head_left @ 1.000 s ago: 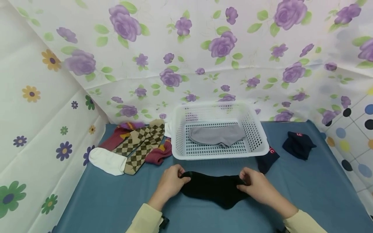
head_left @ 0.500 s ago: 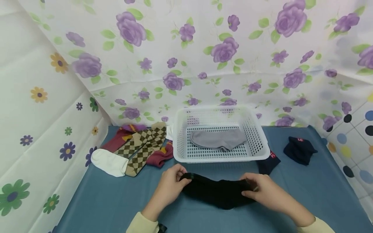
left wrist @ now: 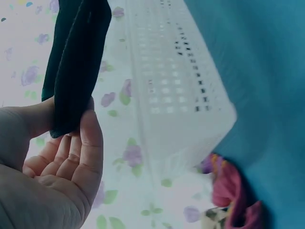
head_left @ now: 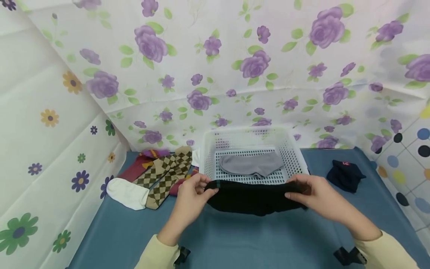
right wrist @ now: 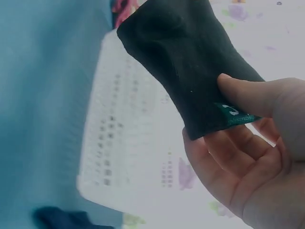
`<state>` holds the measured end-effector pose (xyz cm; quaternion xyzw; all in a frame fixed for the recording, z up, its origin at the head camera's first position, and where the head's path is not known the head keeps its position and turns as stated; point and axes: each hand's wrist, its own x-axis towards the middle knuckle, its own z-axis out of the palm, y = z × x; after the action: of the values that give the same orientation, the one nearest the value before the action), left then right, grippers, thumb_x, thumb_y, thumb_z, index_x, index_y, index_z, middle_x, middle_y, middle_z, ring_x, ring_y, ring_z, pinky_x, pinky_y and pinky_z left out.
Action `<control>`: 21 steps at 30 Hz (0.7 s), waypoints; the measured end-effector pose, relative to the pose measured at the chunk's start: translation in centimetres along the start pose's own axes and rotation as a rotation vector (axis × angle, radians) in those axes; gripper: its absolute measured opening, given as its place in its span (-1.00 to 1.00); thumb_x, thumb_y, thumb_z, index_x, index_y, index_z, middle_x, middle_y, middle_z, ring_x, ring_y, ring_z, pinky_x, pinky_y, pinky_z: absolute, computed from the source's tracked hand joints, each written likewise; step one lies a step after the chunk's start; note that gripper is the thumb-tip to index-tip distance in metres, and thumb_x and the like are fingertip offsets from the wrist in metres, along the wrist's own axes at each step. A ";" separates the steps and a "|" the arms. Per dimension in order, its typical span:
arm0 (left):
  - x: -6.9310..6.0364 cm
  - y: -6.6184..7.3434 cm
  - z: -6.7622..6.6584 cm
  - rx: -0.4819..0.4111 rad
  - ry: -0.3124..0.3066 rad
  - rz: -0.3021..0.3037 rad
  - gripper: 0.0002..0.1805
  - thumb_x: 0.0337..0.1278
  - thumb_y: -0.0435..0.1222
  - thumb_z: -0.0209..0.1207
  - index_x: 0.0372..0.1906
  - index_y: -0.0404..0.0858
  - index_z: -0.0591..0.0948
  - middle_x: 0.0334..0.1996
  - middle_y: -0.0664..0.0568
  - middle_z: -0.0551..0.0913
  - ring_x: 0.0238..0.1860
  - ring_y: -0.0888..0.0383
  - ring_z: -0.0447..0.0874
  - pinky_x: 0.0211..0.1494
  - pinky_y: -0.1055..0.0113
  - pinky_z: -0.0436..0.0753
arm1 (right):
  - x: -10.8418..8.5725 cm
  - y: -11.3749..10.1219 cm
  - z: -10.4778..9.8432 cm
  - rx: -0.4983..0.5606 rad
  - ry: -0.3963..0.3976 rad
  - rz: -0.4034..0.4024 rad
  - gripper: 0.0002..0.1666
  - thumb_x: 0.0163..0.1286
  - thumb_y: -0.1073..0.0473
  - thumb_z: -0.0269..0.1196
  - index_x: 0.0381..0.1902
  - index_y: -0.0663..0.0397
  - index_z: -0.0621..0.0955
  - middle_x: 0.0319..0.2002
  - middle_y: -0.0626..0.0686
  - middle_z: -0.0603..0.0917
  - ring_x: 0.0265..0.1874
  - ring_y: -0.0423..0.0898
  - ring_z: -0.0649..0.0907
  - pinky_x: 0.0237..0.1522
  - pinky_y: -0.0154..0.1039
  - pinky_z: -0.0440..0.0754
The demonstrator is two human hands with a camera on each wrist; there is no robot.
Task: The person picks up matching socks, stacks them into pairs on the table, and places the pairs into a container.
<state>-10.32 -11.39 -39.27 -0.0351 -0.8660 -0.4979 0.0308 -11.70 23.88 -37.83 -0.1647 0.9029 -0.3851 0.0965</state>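
Observation:
A black sock (head_left: 253, 198) is stretched sideways between my two hands, lifted above the table at the near side of the white basket (head_left: 298, 157). My left hand (head_left: 189, 200) pinches one end between thumb and fingers; the left wrist view shows the sock's folded edge (left wrist: 78, 71) in that grip. At the other end, the cuff, my right hand (head_left: 319, 196) pinches with the thumb on top. A green label (right wrist: 236, 114) shows on this cuff in the right wrist view. Inside the basket lies a grey sock (head_left: 250, 164), flat on the bottom.
Left of the basket lie brown checked socks (head_left: 168, 177), maroon socks (head_left: 134, 168) and a white sock (head_left: 127, 193). A navy sock (head_left: 345, 175) with a red label lies to the right. Blue cloth (head_left: 255, 243) covers the table, and flowered sheets (head_left: 235, 104) hang behind.
Both hands have raised the black sock off the table and moved it forward, up to the basket's near rim. The right hand now covers the navy sock beside the basket.

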 end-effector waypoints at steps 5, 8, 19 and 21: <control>1.7 1.5 -1.0 0.019 0.023 0.057 -0.81 0.01 -0.14 0.33 -0.28 0.02 0.56 -0.39 0.17 0.61 -0.47 0.19 0.54 -0.41 0.34 0.55 | 1.9 -1.0 -2.0 -0.056 0.027 -0.046 -0.74 0.20 -0.13 0.29 -0.15 -0.36 0.55 -0.33 -0.16 0.63 -0.43 -0.23 0.60 -0.44 -0.29 0.59; 2.8 2.3 -1.3 0.015 0.021 0.087 -0.82 0.03 -0.17 0.32 -0.27 -0.03 0.57 -0.38 0.13 0.61 -0.45 0.18 0.54 -0.38 0.31 0.55 | 3.2 -1.0 -2.9 -0.097 0.041 -0.054 -0.73 0.21 -0.16 0.27 -0.14 -0.36 0.55 -0.32 -0.14 0.61 -0.40 -0.21 0.59 -0.42 -0.27 0.57; 9.7 2.0 0.4 0.123 -0.032 0.052 -0.81 0.06 -0.23 0.29 -0.27 -0.14 0.53 -0.38 0.03 0.58 -0.45 0.15 0.52 -0.36 0.32 0.53 | 10.3 1.2 -4.9 -0.222 -0.006 -0.019 -0.64 0.26 0.00 0.27 -0.01 -0.12 0.51 -0.09 0.10 0.59 -0.32 -0.08 0.62 -0.38 -0.20 0.55; 10.8 1.8 0.9 0.145 -0.041 0.039 -0.80 0.06 -0.22 0.29 -0.27 -0.15 0.52 -0.39 0.03 0.55 -0.44 0.14 0.52 -0.35 0.31 0.52 | 11.3 1.7 -5.1 -0.239 -0.012 -0.007 -0.68 0.26 0.03 0.28 -0.04 -0.11 0.52 -0.16 0.08 0.59 -0.36 -0.09 0.61 -0.41 -0.21 0.53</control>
<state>-20.93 -9.38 -37.18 -0.0599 -0.8994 -0.4323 0.0252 -24.05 24.18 -36.08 -0.1807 0.9411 -0.2741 0.0804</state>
